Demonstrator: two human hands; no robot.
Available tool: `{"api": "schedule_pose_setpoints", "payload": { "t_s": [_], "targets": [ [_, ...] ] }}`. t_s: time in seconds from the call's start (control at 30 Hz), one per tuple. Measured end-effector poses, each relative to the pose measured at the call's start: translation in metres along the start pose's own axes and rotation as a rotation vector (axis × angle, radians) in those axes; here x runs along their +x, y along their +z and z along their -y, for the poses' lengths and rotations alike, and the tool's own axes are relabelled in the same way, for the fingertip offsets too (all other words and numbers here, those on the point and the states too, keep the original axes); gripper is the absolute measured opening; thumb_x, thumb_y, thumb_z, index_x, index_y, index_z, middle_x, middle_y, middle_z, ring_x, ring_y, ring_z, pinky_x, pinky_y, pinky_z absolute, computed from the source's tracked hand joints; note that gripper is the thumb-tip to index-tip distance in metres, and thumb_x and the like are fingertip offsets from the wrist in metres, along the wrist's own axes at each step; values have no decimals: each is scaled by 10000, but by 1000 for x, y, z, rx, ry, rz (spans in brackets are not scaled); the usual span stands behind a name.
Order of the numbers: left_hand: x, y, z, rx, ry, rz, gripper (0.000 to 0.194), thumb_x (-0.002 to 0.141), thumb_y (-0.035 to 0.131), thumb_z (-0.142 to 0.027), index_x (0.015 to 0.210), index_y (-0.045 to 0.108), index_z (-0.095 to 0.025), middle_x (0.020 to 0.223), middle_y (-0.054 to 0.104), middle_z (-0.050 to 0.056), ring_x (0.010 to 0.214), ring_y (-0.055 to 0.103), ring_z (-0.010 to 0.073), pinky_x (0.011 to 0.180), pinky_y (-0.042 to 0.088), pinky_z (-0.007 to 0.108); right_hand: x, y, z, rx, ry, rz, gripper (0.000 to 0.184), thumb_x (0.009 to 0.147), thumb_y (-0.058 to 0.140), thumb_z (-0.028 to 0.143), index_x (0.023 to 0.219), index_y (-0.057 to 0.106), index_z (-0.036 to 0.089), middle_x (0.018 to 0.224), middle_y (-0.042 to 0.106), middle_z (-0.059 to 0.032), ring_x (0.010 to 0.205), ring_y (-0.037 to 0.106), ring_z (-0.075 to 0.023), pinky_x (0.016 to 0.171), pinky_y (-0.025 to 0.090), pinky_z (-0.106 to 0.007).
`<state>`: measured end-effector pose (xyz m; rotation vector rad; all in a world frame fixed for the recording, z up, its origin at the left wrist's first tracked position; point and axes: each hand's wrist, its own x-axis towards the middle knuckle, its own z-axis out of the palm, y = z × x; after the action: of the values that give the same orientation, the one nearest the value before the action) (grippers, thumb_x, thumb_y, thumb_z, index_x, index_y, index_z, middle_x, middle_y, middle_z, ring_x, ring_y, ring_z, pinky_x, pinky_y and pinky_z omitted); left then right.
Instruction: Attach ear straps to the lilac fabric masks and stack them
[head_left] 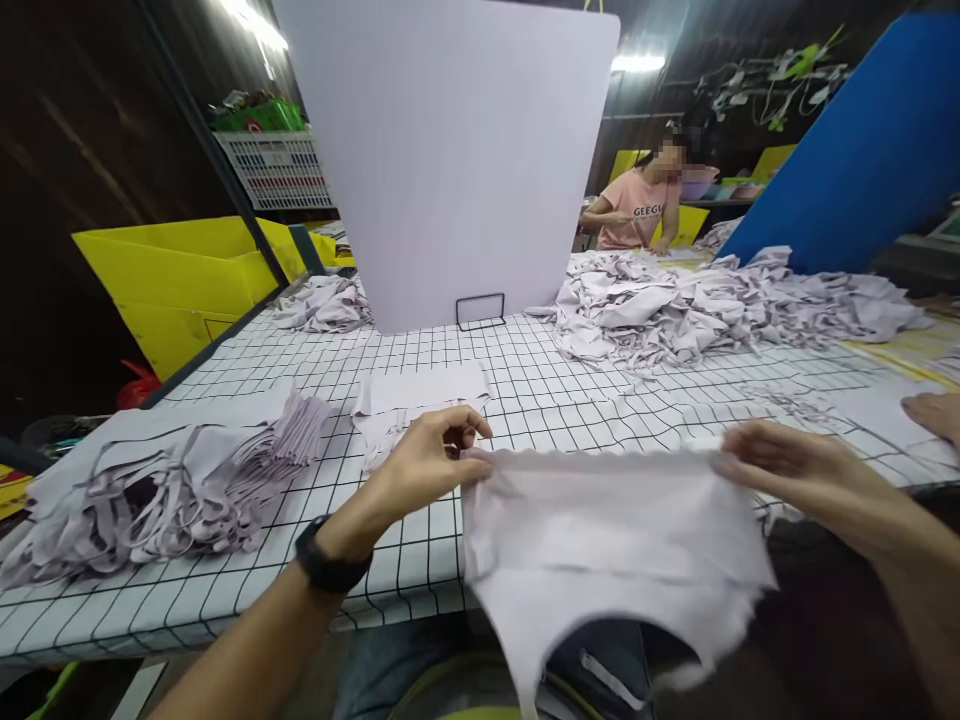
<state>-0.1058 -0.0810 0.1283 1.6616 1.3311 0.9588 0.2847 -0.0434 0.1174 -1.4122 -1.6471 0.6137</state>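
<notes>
Both my hands hold up a pale lilac fabric garment piece (600, 540) stretched between them at the table's near edge. My left hand (431, 455), with a black watch on its wrist, pinches the piece's upper left corner. My right hand (780, 462) grips the upper right corner with closed fingers. The lower part of the piece hangs down over my lap. A small flat stack of the same fabric (420, 395) lies on the grid-patterned table (555, 370) just beyond my left hand.
A pile of folded lilac pieces (157, 480) lies at the left. A large loose heap (705, 305) covers the right back. A white upright board (450, 160) stands mid-table. Yellow bins (180, 280) sit at left. A person in a pink shirt (637, 210) sits behind. Another hand (934, 412) rests at right.
</notes>
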Motion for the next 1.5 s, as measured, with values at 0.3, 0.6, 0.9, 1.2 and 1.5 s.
{"api": "schedule_pose_setpoints", "payload": {
  "t_s": [0.3, 0.6, 0.9, 1.2, 1.5],
  "targets": [
    [94, 47, 66, 521, -150, -108, 315, 742, 597, -23, 1018, 695, -139, 1125, 670, 135, 1065, 615, 305, 914, 510, 447, 82, 102, -45, -118, 163, 27, 181, 731, 727, 275, 902, 708, 219, 884, 748, -57, 840, 683, -236, 808, 534, -374],
    [95, 159, 55, 634, 537, 514, 434, 1070, 402, -360, 1469, 494, -218, 1624, 393, 92, 1517, 326, 273, 1240, 269, 526, -90, 82, -63, -19, 585, -166, 468, 749, 675, 680, 599, 693, 237, 610, 702, -72, 667, 656, -282, 672, 479, -368],
    [87, 185, 67, 735, 554, 572, 513, 1092, 286, -475, 1558, 389, -287, 1677, 247, 24, 1584, 142, 220, 1287, 82, 547, -136, 117, -64, 441, 580, 52, 614, 680, 668, 837, 701, 691, 224, 646, 596, -25, 670, 564, -201, 668, 497, -307],
    [88, 184, 66, 681, 531, 559, 477, 1087, 316, -463, 1533, 419, -331, 1677, 248, 14, 1580, 167, 223, 1276, 35, 594, -202, 15, -57, 100, 694, 242, 453, 777, 695, 682, 838, 807, 247, 851, 786, -85, 946, 727, -344, 826, 582, -367],
    [90, 185, 66, 641, 512, 559, 455, 1073, 392, -432, 1520, 434, -357, 1681, 248, 0, 1577, 183, 246, 1269, 0, 595, -213, -11, -17, 150, 743, -34, 377, 719, 806, 602, 795, 789, 233, 652, 743, -70, 630, 690, -230, 601, 581, -285]
  ]
}}
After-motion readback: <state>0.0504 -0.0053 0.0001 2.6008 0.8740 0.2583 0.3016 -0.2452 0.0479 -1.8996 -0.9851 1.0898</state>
